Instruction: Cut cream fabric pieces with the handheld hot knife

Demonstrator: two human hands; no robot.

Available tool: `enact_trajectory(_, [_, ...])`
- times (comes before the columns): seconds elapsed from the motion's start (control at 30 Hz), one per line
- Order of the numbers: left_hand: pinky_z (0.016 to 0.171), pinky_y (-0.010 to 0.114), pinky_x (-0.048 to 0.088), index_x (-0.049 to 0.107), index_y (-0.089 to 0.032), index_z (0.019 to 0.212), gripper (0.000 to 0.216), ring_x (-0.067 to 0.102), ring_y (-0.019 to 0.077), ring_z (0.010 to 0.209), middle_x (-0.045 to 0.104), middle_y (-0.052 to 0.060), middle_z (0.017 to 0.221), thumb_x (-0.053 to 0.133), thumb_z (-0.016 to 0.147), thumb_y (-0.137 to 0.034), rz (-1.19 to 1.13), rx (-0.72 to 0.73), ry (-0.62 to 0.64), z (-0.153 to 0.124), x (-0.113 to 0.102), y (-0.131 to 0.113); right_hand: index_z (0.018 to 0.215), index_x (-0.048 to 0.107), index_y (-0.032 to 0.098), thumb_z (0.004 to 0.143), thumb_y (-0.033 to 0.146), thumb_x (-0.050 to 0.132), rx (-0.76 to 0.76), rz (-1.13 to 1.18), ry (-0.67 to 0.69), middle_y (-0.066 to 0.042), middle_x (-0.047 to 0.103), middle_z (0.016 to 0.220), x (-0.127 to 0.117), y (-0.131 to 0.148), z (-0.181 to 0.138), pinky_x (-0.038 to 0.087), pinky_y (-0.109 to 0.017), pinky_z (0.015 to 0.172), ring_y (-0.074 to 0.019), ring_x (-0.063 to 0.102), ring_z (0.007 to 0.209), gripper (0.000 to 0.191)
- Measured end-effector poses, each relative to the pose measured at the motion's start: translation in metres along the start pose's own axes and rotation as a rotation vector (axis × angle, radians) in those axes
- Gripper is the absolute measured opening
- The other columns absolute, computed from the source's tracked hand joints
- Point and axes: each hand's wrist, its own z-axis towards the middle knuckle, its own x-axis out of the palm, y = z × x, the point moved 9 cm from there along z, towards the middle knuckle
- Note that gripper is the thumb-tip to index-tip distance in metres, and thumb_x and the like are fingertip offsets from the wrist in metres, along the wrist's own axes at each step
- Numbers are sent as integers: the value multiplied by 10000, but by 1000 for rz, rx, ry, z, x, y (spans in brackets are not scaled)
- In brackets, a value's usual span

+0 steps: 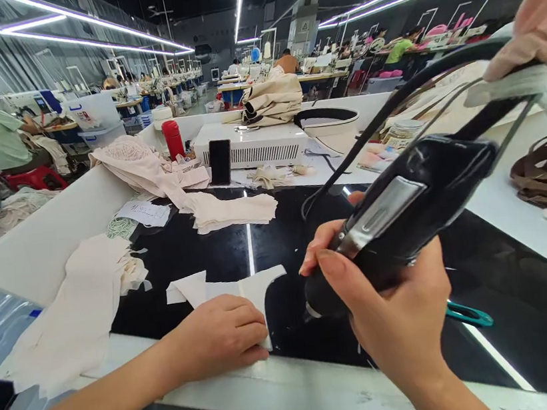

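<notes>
My right hand (pixel 397 303) is wrapped round a black corded hand tool (pixel 405 208) with a silver metal plate on its side. The tool is tilted, its narrow metallic tip pointing down and left above the glossy black work surface (pixel 305 254). Palm down, my left hand (pixel 234 331) lies on a cream fabric piece (pixel 244 286) near the table's front edge, its fingers close together and partly curled. Part of that fabric is hidden under the hand. A small gap separates the tool's tip from the fabric's right edge.
Cream fabric stacks (pixel 234 210) lie farther back and at left (pixel 70 312). Behind them stand a phone (pixel 220 161) and a red bottle (pixel 173 139). Teal thread snips (pixel 469 313) lie right of my right hand. The tool's cord (pixel 375 131) arches across the upper right.
</notes>
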Motion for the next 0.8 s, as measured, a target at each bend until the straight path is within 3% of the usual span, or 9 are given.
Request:
enact_trajectory(0.13, [871,308,549,669,-162,939,180,705,180,893,745,43,942,580,1076,-236,-85,-48,-58,1,-3,6,1182,568,282,881,381,828,47,208,36,32,669,794,11,-4,-17,563,-291,498,-150,622,566,410])
enact_trajectory(0.3, [857,307,545,701,-161,949,217,701,180,896,748,58,980,547,1090,-224,-165,-120,-59,3,-4,12,1258,556,307,902,387,815,50,339,76,31,650,817,20,-8,-29,560,-278,477,-150,623,594,447])
enact_trajectory(0.8, [864,306,543,716,-160,961,276,701,192,927,756,76,1015,516,1115,-272,-232,-157,-34,5,-3,15,1229,574,309,919,367,805,63,347,83,27,644,841,25,-11,-31,561,-278,481,-141,637,577,391])
